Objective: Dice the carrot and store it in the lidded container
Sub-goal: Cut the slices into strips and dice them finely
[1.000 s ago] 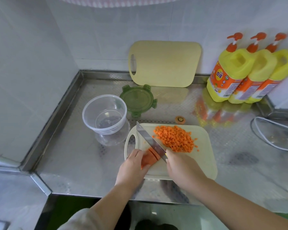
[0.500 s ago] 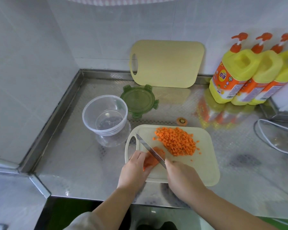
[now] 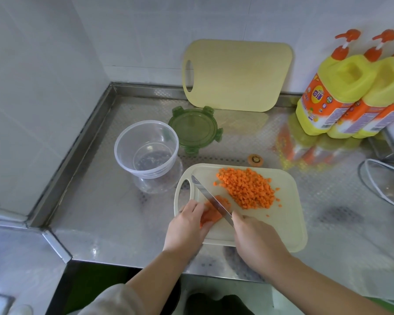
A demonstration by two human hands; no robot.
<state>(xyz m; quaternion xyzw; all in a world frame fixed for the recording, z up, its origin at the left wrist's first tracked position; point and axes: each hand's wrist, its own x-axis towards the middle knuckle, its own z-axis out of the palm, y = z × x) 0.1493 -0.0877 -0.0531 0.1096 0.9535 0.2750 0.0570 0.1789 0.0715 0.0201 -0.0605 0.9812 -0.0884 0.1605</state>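
Steel counter point(image 3: 96, 212) holds a cutting board point(image 3: 282, 226) near the front. Left hand point(image 3: 187, 226) grips the carrot piece point(image 3: 210, 214); right hand point(image 3: 257, 242) clasps the knife point(image 3: 210, 198) across it. Diced carrot point(image 3: 248, 188) lies right; the clear container point(image 3: 146, 148) and green lid point(image 3: 195, 128) sit far left.

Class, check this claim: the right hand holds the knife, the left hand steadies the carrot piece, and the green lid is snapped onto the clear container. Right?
Not quite. The head view shows the green lid lying on the counter beside the clear container, which stands open. The rest holds: the right hand holds the knife and the left hand steadies the carrot piece.
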